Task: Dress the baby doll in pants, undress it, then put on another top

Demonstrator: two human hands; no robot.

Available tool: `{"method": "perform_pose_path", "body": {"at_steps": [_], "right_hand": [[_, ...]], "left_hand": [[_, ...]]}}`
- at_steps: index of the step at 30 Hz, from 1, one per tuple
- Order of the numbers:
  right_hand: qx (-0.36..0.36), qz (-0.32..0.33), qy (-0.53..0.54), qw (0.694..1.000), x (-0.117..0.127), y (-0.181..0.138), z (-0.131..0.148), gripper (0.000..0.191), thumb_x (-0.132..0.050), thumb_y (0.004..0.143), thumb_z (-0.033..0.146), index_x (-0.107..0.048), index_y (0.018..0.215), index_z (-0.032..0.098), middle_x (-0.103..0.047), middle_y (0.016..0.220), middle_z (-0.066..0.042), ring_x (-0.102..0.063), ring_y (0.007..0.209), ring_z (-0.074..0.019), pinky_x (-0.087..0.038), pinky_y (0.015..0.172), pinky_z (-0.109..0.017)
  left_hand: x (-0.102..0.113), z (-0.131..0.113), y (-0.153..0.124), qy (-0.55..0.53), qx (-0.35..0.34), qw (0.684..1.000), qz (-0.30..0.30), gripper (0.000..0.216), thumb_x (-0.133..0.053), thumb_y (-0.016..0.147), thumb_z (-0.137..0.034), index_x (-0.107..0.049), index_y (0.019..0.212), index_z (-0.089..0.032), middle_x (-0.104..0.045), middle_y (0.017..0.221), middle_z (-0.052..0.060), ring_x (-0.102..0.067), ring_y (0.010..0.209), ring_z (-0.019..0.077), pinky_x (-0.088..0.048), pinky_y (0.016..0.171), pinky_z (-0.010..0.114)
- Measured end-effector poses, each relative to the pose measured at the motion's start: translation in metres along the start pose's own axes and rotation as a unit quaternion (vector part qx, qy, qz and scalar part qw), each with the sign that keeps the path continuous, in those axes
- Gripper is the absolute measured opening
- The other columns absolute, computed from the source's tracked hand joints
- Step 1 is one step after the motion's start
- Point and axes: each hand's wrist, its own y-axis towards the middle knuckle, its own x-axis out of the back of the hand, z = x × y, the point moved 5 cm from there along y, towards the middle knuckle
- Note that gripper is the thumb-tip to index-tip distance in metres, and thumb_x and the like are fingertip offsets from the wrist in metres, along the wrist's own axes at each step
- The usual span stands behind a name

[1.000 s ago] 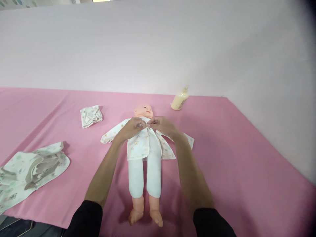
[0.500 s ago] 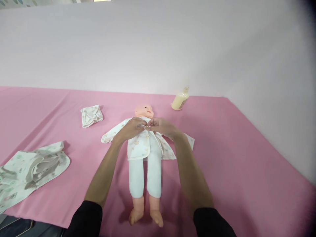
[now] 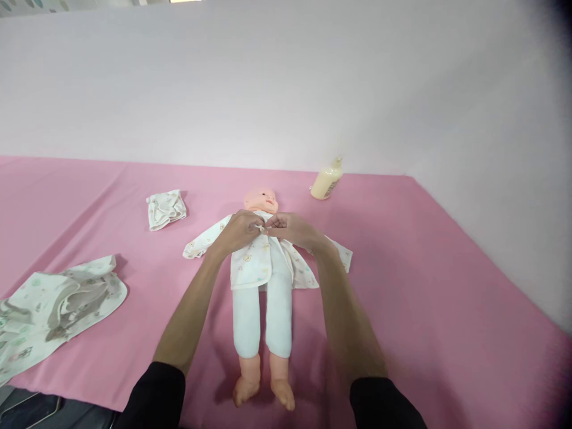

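A baby doll (image 3: 261, 201) lies on its back on the pink sheet, its feet toward me and its head turned to the right. White trousers (image 3: 279, 310) cover its legs, and over them spreads a white printed jacket (image 3: 250, 265) with sleeves stretched out to both sides. At the upper chest my left hand (image 3: 243, 229) pinches the jacket's edge, fingers closed. Close beside it my right hand (image 3: 292, 229) pinches the jacket's other edge, with the fingertips nearly meeting those of the left. The exact fastening between the fingers is too small to make out.
Beyond the doll to the right stands a yellow pump bottle (image 3: 327, 179). A folded printed cloth (image 3: 166, 210) lies at the left, and a crumpled printed garment (image 3: 58, 313) is nearer on that side. A pale wall (image 3: 286, 89) borders the pink sheet (image 3: 424, 286) at the back and right.
My left hand's fingers have shifted slightly up and left at the chest, with a bit of pale fabric now showing at the fingertips. The right hand stays almost still.
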Motion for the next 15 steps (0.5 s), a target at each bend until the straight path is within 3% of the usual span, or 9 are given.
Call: {"method": "perform_pose_path", "body": {"at_steps": [6, 15], "right_hand": [[0.029, -0.028, -0.034, 0.999, 0.0004, 0.0002, 0.0015, 0.036, -0.071, 0.073, 0.055, -0.066, 0.082, 0.020, -0.050, 0.068, 0.002, -0.040, 0.061, -0.0106, -0.028, 0.054, -0.026], [0.056, -0.005, -0.053, 0.997, -0.0020, 0.0030, 0.0004, 0.028, -0.062, 0.081, 0.049, -0.061, 0.083, 0.021, -0.041, 0.066, 0.004, -0.034, 0.058, -0.0097, -0.025, 0.052, -0.025]], "left_hand": [[0.0032, -0.0006, -0.0018, -0.025, 0.016, 0.999, -0.021, 0.014, -0.057, 0.084, -0.030, -0.068, 0.085, -0.022, -0.070, 0.097, 0.004, -0.058, 0.103, 0.0233, -0.047, 0.087, 0.035], [0.0009, 0.0021, -0.0023, -0.052, 0.022, 0.998, 0.003, 0.010, -0.052, 0.083, -0.026, -0.058, 0.091, -0.022, -0.064, 0.097, 0.002, -0.055, 0.098, 0.0202, -0.044, 0.079, 0.031]]}}
